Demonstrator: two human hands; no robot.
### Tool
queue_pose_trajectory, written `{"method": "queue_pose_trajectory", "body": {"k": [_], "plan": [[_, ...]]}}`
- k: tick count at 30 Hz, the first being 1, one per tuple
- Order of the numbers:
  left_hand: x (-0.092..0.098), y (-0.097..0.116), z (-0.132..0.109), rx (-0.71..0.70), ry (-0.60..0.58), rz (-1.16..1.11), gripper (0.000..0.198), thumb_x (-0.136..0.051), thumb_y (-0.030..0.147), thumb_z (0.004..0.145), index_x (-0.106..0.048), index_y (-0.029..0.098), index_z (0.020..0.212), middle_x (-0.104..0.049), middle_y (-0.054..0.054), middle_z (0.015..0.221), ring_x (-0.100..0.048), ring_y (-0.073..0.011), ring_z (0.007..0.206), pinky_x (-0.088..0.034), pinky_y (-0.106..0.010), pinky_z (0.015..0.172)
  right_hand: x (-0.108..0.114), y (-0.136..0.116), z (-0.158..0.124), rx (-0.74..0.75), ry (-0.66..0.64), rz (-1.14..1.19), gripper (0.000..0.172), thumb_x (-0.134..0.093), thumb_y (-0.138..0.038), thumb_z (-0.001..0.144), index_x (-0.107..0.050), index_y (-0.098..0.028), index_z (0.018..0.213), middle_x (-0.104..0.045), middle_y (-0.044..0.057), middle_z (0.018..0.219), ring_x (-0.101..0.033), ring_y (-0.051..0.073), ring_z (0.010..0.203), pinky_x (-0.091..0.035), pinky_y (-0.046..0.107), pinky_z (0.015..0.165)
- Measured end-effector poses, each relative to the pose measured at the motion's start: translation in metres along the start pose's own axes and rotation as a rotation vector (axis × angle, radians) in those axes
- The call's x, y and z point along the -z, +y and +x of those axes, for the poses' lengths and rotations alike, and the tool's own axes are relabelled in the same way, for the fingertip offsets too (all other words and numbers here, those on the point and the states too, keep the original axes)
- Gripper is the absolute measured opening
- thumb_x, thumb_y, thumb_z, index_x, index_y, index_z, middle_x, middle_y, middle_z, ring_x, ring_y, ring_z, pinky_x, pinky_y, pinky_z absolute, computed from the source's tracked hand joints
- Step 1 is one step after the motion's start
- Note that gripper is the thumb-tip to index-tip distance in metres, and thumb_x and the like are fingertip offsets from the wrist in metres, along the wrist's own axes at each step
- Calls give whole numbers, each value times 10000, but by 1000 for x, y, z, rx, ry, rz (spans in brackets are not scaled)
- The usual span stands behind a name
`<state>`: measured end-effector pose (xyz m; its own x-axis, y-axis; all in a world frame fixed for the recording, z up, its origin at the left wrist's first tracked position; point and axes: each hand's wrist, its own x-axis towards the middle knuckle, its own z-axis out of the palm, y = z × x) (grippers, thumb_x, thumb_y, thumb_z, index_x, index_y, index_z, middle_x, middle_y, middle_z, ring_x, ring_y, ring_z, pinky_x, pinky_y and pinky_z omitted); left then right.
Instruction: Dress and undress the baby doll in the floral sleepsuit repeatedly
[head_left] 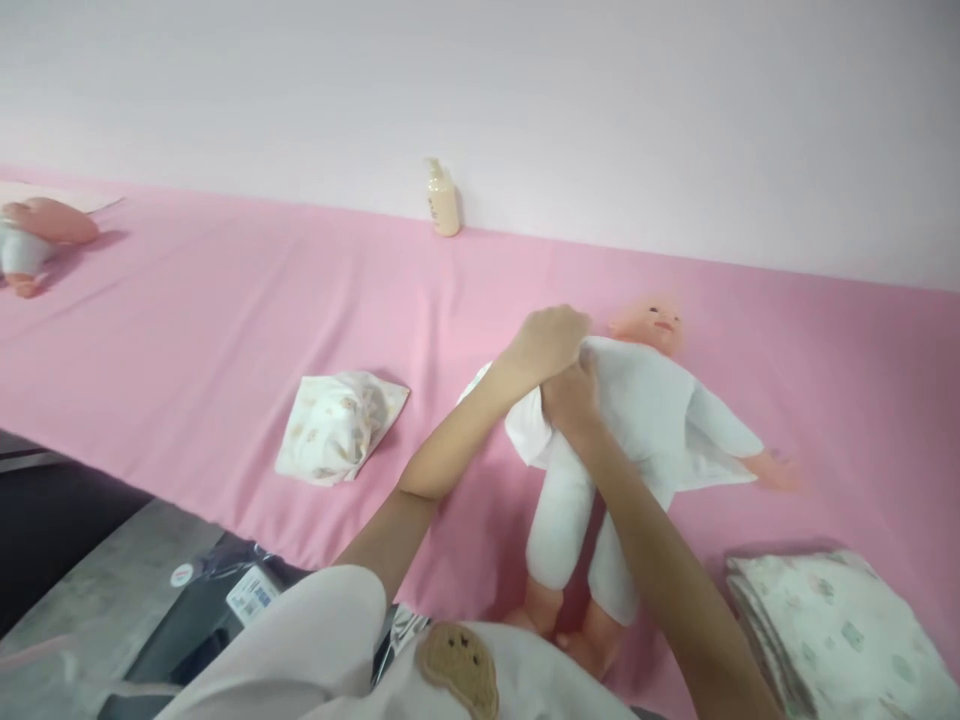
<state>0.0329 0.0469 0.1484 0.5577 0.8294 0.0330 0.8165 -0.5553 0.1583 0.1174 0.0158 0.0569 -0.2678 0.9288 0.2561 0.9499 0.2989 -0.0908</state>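
A baby doll (pixel 637 400) with a white cloth body lies on its back on the pink-covered table, its head away from me. Spread beneath it is a white baby shirt (pixel 528 430), whose other flap shows by the doll's outstretched arm. My left hand (pixel 553 338) is closed beside the doll's shoulder; what its fingers hold is hidden. Just below, touching it, my right hand (pixel 571 398) is closed on the shirt's white cloth at the doll's side. Both hands hide the doll's arm on that side.
A crumpled patterned cloth bundle (pixel 337 425) lies left of my arms. A folded printed cloth (pixel 840 630) sits at the near right. The pump bottle (pixel 443 202) stands by the wall. Part of another doll (pixel 49 228) shows far left, and dark bags lie below the table edge.
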Motion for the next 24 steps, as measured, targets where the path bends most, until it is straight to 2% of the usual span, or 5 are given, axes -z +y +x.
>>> {"method": "queue_pose_trajectory", "body": {"k": [5, 10, 15, 18, 24], "plan": [[3, -16, -1, 174, 24, 4, 257, -387, 167, 855, -590, 119, 1004, -596, -144, 956, -572, -232, 923, -427, -329, 785, 5, 21, -44, -209, 199, -10, 403, -391, -271, 887, -486, -61, 1217, -503, 194, 1252, -450, 296, 1157, -167, 541, 1064], [4, -16, -1, 275, -4, -13, 248, -443, 288, 852, -577, 116, 970, -586, -129, 914, -569, -234, 906, -426, -319, 740, 20, 42, -88, -551, 354, 180, 545, -426, -475, 847, -471, -112, 1251, -449, 183, 1315, -406, 324, 1218, -310, 507, 1001], [3, -16, 1, 128, 3, -94, 220, -481, 338, 822, -572, 141, 857, -585, -92, 808, -568, -216, 799, -408, -311, 663, 26, 52, -117, -990, 230, 578, 638, -471, -603, 793, -455, -217, 1301, -527, 143, 1258, -492, 341, 1142, -384, 488, 936], [-4, -17, 7, 44, 17, -158, 241, -414, 344, 865, -550, 146, 843, -579, -84, 801, -563, -205, 762, -395, -307, 649, 23, 55, -122, -1069, 225, 826, 562, -529, -613, 755, -558, -255, 1187, -593, 102, 1171, -546, 304, 1080, -447, 403, 875], [-19, -19, 15, 81, 3, -162, 274, -276, 287, 932, -487, 118, 976, -572, -103, 811, -579, -218, 781, -387, -303, 660, 13, 58, -119, -1167, 210, 1158, 536, -646, -555, 687, -598, -252, 1126, -587, 100, 1199, -590, 272, 1040, -531, 310, 737]]}}
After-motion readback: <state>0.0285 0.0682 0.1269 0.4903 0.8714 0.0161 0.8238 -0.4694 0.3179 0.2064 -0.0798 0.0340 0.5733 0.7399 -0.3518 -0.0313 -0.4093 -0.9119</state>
